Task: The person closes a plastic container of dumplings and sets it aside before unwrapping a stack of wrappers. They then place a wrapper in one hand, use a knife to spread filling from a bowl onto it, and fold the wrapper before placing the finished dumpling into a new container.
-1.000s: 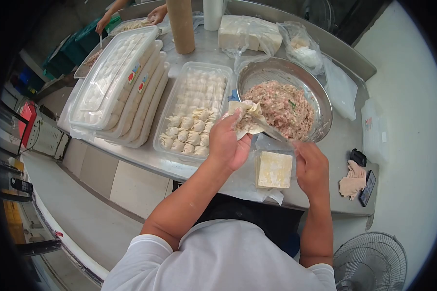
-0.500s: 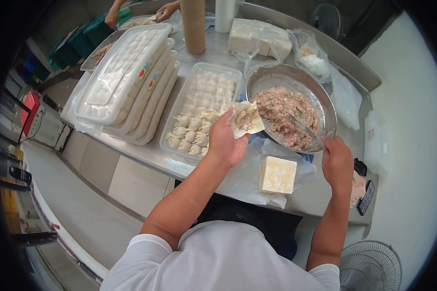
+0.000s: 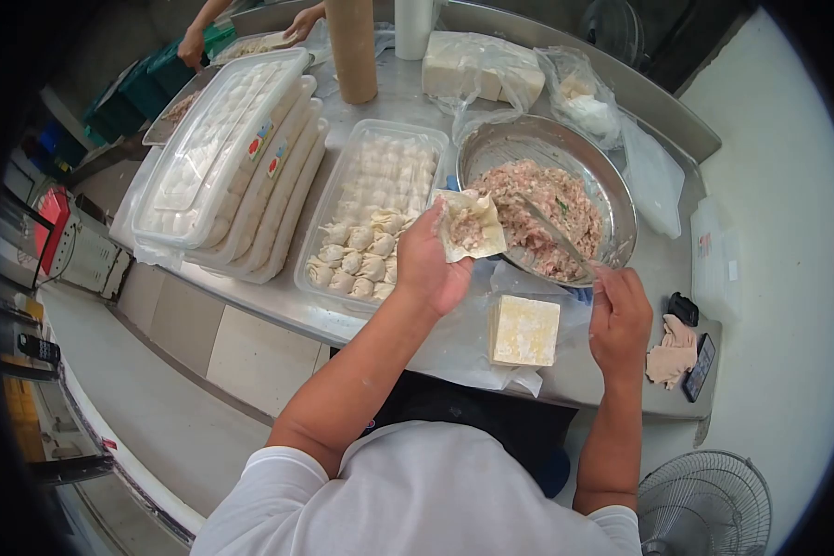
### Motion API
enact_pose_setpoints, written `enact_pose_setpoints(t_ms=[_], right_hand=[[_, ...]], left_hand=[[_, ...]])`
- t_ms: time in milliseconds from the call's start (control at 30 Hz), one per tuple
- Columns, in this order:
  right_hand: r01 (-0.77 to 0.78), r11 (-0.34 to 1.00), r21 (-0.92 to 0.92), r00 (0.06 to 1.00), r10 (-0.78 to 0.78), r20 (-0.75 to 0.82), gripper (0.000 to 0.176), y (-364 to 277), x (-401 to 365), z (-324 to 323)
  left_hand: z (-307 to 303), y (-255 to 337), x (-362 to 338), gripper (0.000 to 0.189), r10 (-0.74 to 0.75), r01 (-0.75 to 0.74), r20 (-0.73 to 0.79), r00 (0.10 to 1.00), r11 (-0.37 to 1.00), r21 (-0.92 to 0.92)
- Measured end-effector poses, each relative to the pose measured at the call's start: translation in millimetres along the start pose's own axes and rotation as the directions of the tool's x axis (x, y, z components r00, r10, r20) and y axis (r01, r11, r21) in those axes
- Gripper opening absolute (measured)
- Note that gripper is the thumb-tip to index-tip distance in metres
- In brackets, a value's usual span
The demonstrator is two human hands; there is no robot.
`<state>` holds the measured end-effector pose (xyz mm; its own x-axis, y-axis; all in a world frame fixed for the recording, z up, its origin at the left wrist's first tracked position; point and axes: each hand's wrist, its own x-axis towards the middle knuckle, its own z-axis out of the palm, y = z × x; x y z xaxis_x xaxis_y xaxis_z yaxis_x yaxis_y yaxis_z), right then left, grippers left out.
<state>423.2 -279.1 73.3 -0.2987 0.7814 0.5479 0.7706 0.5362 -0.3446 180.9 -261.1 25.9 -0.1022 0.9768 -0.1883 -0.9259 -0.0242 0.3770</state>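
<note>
My left hand [image 3: 429, 266] is closed on the edge of a square dumpling wrapper [image 3: 487, 243] with a dab of meat filling on it. My right hand [image 3: 619, 320] grips the end of a flat metal spatula [image 3: 565, 241], whose blade reaches over the minced meat [image 3: 579, 206] in a round steel bowl [image 3: 629, 227]. The wrapper lies beside the bowl's left rim. Below the bowl, a stack of square wrappers [image 3: 525, 332] rests on plastic sheeting. Left of my left hand, folded dumplings [image 3: 372, 267] fill rows in a clear plastic tray [image 3: 303, 269].
Stacked lidded trays [image 3: 222, 157] stand at the left. A brown cardboard tube [image 3: 354, 51] and bagged white blocks [image 3: 485, 67] stand behind. At the right lie a phone [image 3: 701, 367] and a cloth [image 3: 674, 352]. A co-worker's hands [image 3: 303, 23] work at the far left.
My right hand and the spatula have moved left and slightly down, bringing the blade's tip nearer the wrapper. My left hand still holds the wrapper. The whole view has shifted slightly.
</note>
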Motion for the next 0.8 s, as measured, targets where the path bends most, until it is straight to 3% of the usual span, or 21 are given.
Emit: enact_pose_setpoints(t_ms=[100,167,200,333,400,433,500,533,600,767,800], right_hand=[[0.021,0.994,0.105,0.999,-0.024,0.021,0.022,-3.7,-0.4,-0.2],[-0.093,0.932,0.349,0.969,0.004,0.246,0.017,-9.3,-1.4,4.7],[-0.221,0.922,0.319,0.934,0.106,0.342,0.015,-6.0,-3.9,10.6],[-0.163,0.954,0.253,0.961,0.095,0.259,0.019,3.6,-5.8,9.0],[-0.088,0.99,0.11,0.995,0.081,0.062,0.023,-2.4,-9.3,0.5],[-0.093,0.99,0.106,0.994,0.087,0.065,0.023,-4.7,-10.3,0.3],[0.058,0.986,0.157,0.998,-0.057,-0.015,0.023,-12.8,-7.1,3.7],[0.058,0.986,0.155,0.998,-0.056,-0.018,0.023,-14.6,-6.8,8.6],[0.172,0.984,-0.038,0.983,-0.169,0.068,0.025,-12.4,-11.0,23.1],[0.091,0.983,0.158,0.991,-0.106,0.087,0.029,-12.4,-9.7,24.6],[0.051,0.967,0.25,0.995,-0.069,0.065,0.03,-16.1,-10.4,15.8]], left_hand=[[0.9,0.0,-0.4,0.042,-0.032,0.032,-0.015,0.999,0.999,-0.012],[2.3,-2.6,-1.1,0.042,-0.073,0.072,-0.015,0.997,0.997,-0.017],[2.0,-4.1,-1.4,0.042,-0.076,0.076,0.0,0.997,0.997,0.003],[-4.5,-2.7,-1.8,0.04,-0.045,0.044,-0.03,0.999,0.999,-0.029],[-10.4,0.8,2.4,0.041,-0.011,0.011,-0.015,1.0,1.0,-0.02],[-11.4,-0.5,3.1,0.042,0.013,-0.013,0.008,1.0,1.0,-0.017],[-5.2,-2.5,0.9,0.042,-0.017,0.017,0.017,1.0,1.0,-0.018],[0.5,-2.1,-1.5,0.042,-0.041,0.041,0.024,0.999,0.999,-0.017],[11.4,-4.1,-7.2,0.042,-0.04,0.04,0.015,0.999,0.999,0.004],[2.7,5.7,-14.6,0.043,-0.01,0.008,0.041,0.999,0.999,0.048],[-3.2,10.7,-17.9,0.041,-0.054,0.079,0.233,0.971,0.992,-0.1]])
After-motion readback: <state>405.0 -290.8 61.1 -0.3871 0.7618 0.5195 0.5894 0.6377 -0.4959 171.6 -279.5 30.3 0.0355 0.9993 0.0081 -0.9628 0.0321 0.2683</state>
